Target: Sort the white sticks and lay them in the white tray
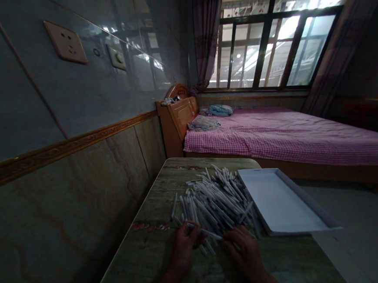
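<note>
A thin white pen-like tube (211, 234) slants between my two hands at the near edge of a loose pile. My left hand (186, 241) is closed around its left end, thumb and fingers pinching it. At the tube's right end, my right hand (245, 247) has its fingers curled in, with the fingertips on or against that end. A small pale tip also shows under the right fingers; I cannot make out what it belongs to. Just beyond both hands, the pile of similar white tubes (218, 198) lies in many directions on the wood-patterned table (152, 253).
A shallow white tray (280, 202) sits right of the pile, overhanging the table's right edge. Past the table stands a bed with a pink checked sheet (256, 132) and wooden headboard (177, 120). A tiled wall (113, 173) runs along the left.
</note>
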The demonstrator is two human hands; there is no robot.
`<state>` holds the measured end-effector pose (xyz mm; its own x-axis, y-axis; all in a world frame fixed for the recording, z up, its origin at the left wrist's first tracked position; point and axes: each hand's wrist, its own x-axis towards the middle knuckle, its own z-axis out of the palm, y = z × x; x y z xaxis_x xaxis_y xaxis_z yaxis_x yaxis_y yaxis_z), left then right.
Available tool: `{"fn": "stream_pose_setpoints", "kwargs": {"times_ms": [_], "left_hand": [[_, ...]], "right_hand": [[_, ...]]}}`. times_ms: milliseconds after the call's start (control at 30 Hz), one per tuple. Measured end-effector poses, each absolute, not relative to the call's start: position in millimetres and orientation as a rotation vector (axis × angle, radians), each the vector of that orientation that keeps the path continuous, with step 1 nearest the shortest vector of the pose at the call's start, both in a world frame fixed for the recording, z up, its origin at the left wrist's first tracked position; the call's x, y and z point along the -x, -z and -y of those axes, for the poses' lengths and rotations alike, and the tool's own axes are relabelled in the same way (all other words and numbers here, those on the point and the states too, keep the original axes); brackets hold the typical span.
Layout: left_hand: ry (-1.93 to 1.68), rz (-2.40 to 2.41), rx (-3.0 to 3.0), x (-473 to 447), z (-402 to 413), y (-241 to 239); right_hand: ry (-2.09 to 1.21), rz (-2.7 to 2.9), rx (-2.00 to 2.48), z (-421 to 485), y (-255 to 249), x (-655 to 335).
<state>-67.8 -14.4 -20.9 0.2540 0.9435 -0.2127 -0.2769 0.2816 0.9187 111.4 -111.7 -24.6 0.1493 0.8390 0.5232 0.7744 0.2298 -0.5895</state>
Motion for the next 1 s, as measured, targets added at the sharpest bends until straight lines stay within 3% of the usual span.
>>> {"fn": "stream_pose_setpoints", "kwargs": {"times_ms": [667,1000], "left_hand": [[-1.062,-1.009,-0.851,67,16,21],[-1.129,-1.012,-0.818,67,16,21]], "right_hand": [[-0.183,1.588,1.510,106,36,-118],[-0.075,1.661,1.631,108,40,-136]]}}
